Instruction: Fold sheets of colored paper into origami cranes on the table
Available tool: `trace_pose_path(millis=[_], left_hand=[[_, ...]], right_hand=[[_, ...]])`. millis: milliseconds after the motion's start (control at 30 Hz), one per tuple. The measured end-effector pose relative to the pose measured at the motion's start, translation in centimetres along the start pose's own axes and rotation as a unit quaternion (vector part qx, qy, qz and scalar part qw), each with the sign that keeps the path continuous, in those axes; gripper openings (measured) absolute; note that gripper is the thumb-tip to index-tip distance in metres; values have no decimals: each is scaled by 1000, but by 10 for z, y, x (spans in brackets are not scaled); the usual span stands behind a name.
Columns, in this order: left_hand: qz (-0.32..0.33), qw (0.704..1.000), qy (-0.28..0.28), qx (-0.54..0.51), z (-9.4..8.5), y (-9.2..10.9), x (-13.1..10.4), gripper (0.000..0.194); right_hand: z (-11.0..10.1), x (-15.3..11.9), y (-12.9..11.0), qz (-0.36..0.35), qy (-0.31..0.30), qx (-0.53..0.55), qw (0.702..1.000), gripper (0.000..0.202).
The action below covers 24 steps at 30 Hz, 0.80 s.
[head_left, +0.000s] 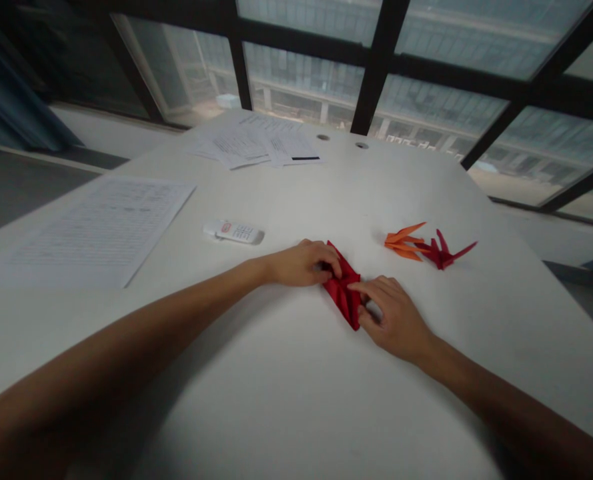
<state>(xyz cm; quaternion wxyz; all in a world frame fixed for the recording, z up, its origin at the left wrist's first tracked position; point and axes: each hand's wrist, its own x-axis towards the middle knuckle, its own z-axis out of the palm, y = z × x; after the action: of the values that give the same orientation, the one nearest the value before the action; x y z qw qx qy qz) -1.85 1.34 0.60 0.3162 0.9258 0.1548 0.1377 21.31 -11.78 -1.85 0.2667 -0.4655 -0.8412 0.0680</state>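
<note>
Red folded paper (347, 293), 1 pc.: ctr. of frame, lying on white desk (286, 393), slanting upper L to lower R, between the hands. L hand (306, 263): at paper's upper-L part, fingers curled, tips touching it, prob. to steady that end vs. sliding. R hand (393, 317): at R edge, index tip over top, thumb near side, prob. to control folds there. Hands apart from each other, both on paper; can't tell if either pinches or only presses. Orange folded paper (395, 240) & dark red folded paper (442, 257), 1 ea.: R of ctr., overlapping in view, contact unclear; prob. set aside to leave room for handwork. White labelled container (237, 231), qty. 1: on its side, L of ctr., beyond L forearm, seemingly out of the way. Printed sheet(s) (101, 233): L of frame, flat, count unclear. Loose printed sheets (246, 143), several: upper ctr., overlapping, prob. pushed back b/c not in use.
</note>
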Motion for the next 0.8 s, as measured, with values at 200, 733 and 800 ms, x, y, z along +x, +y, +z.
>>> trace_pose_path(millis=[200,733,800], left_hand=[[-43,998,-49,10,-5,3,-2,25],[-83,991,-35,101,2,33,3,12],[-72,991,-26,106,2,36,3,13]], right_hand=[[2,1,4,42,22,15,999,36],[4,2,10,191,32,167,967,39],[4,2,10,193,40,180,964,40]])
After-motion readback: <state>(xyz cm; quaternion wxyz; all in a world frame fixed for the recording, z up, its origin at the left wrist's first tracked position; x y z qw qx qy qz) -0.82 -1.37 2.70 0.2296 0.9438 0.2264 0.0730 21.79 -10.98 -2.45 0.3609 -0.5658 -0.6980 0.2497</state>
